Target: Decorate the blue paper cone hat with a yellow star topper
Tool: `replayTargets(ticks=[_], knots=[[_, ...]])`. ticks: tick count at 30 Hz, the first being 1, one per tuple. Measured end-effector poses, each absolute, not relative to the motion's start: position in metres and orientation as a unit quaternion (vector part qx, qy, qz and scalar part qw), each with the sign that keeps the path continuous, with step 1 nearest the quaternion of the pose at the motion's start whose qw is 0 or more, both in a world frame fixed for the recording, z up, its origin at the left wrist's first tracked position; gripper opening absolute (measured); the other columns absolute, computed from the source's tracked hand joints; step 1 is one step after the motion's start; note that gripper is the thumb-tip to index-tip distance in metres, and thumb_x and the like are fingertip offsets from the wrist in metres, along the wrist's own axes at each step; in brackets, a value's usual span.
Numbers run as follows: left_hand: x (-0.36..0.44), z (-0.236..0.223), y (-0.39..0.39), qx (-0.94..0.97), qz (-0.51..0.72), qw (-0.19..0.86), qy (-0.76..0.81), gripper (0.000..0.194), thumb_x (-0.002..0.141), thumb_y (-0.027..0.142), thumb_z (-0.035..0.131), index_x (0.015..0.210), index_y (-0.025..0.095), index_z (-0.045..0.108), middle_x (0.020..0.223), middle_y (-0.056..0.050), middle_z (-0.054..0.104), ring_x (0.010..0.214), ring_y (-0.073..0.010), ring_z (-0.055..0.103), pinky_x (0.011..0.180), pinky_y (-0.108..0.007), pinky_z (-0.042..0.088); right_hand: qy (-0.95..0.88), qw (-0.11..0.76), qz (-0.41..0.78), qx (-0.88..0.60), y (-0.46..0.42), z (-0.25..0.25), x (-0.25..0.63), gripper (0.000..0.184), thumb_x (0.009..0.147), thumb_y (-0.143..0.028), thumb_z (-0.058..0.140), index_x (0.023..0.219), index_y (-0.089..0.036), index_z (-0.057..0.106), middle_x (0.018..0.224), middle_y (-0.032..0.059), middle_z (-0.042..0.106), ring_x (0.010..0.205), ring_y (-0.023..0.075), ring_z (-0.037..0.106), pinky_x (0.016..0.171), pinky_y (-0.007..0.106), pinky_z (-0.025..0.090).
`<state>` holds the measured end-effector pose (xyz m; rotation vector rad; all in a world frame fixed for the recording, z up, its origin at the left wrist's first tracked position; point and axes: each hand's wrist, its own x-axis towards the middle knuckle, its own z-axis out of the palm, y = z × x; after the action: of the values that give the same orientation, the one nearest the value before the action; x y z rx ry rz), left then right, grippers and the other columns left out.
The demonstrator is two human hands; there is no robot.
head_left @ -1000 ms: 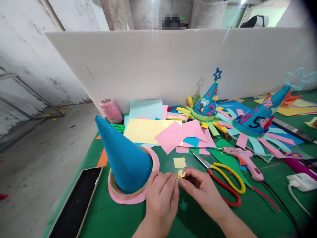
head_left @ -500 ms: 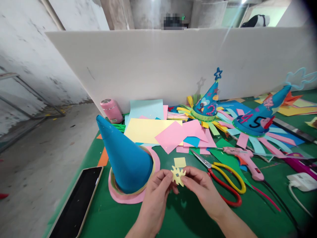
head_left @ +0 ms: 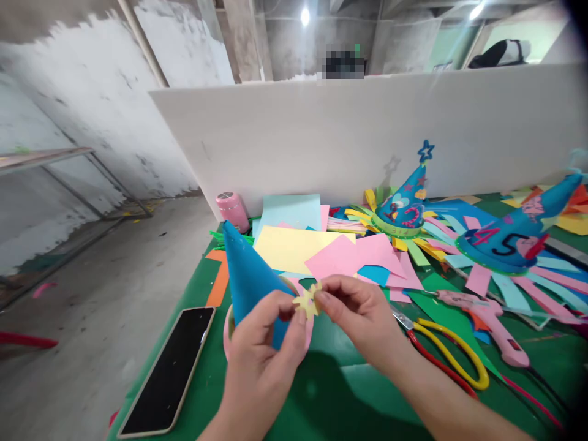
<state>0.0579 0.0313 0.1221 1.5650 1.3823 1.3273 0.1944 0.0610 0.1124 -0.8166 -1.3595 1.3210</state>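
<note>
Between both hands I hold a small pale yellow paper cutout (head_left: 306, 301) with a jagged, spiky edge and a hole in its middle. My left hand (head_left: 271, 349) pinches its left side between thumb and fingers. My right hand (head_left: 356, 315) grips the right side with thumb and index finger. Just behind the left hand stands a blue paper cone hat (head_left: 250, 275) with a pink brim, partly hidden by that hand. To the right, scissors (head_left: 452, 352) with one yellow and one red handle lie partly behind my right forearm.
A phone (head_left: 169, 370) lies at the table's left edge. Coloured paper sheets (head_left: 303, 248) and a pink canister (head_left: 233, 210) are behind. Two decorated hats (head_left: 402, 208) stand to the right, near a pink glue gun (head_left: 491, 318). A white board (head_left: 321, 135) closes off the back.
The view has shifted, so the table things appear further right and lower. Both hands have raised the yellow cutout and brought it left, in front of the blue cone hat.
</note>
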Motion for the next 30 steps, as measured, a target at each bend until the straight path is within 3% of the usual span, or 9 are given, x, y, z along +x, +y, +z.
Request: replayTargets(ticks=[4, 9, 13, 20, 25, 30], knots=[[0.035, 0.154, 0.041, 0.662, 0.518, 0.067, 0.537, 0.006, 0.074, 0.019, 0.053, 0.07, 0.02, 0.057, 0.064, 0.004, 0.054, 0.056, -0.0094, 0.047, 0.055, -0.02, 0.039, -0.597, 0.55, 0.517, -0.271, 0.086, 0.144, 0.164, 0.01, 0.079, -0.022, 0.053, 0.075, -0.019, 0.062, 0.068, -0.002, 0.058, 0.065, 0.0116, 0.053, 0.062, 0.024, 0.043], [0.01, 0.175, 0.072, 0.628, 0.525, -0.03, 0.574, 0.009, 0.075, 0.021, 0.055, 0.069, 0.016, 0.059, 0.074, 0.002, 0.057, 0.068, -0.0108, 0.051, 0.063, -0.022, 0.039, -0.629, 0.568, 0.475, -0.235, 0.123, 0.166, 0.13, 0.013, 0.079, -0.021, 0.051, 0.077, -0.015, 0.062, 0.067, -0.0022, 0.056, 0.065, 0.0108, 0.053, 0.063, 0.025, 0.042], [-0.001, 0.177, 0.093, 0.582, 0.578, 0.054, 0.57, 0.011, 0.073, 0.02, 0.055, 0.068, 0.013, 0.061, 0.07, 0.002, 0.056, 0.065, -0.0096, 0.05, 0.058, -0.02, 0.037, -0.654, 0.565, 0.44, -0.245, 0.144, 0.173, 0.113, 0.016, 0.077, -0.02, 0.049, 0.075, -0.011, 0.063, 0.065, -0.0015, 0.055, 0.062, 0.0096, 0.051, 0.058, 0.022, 0.04], [-0.005, 0.175, 0.099, 0.496, 0.642, 0.24, 0.533, 0.014, 0.068, 0.014, 0.056, 0.055, 0.018, 0.057, 0.052, 0.005, 0.051, 0.054, -0.0085, 0.044, 0.049, -0.021, 0.032, -0.677, 0.536, 0.415, -0.285, 0.153, 0.174, 0.105, 0.018, 0.074, -0.024, 0.049, 0.065, -0.013, 0.061, 0.056, -0.003, 0.05, 0.056, 0.0095, 0.046, 0.054, 0.021, 0.038], [-0.004, 0.175, 0.099, 0.465, 0.653, 0.307, 0.513, 0.017, 0.067, 0.012, 0.055, 0.051, 0.016, 0.055, 0.049, 0.005, 0.048, 0.049, -0.007, 0.041, 0.045, -0.019, 0.03, -0.673, 0.529, 0.423, -0.298, 0.153, 0.174, 0.105, 0.018, 0.072, -0.024, 0.048, 0.062, -0.015, 0.059, 0.054, -0.0038, 0.047, 0.05, 0.0086, 0.041, 0.049, 0.021, 0.035], [0.001, 0.179, 0.102, 0.433, 0.669, 0.337, 0.501, 0.017, 0.064, 0.01, 0.055, 0.047, 0.015, 0.056, 0.046, 0.004, 0.046, 0.047, -0.0066, 0.041, 0.044, -0.018, 0.031, -0.667, 0.514, 0.447, -0.302, 0.157, 0.175, 0.105, 0.015, 0.068, -0.02, 0.048, 0.059, -0.016, 0.06, 0.054, -0.0021, 0.049, 0.057, 0.0117, 0.048, 0.055, 0.022, 0.039]])
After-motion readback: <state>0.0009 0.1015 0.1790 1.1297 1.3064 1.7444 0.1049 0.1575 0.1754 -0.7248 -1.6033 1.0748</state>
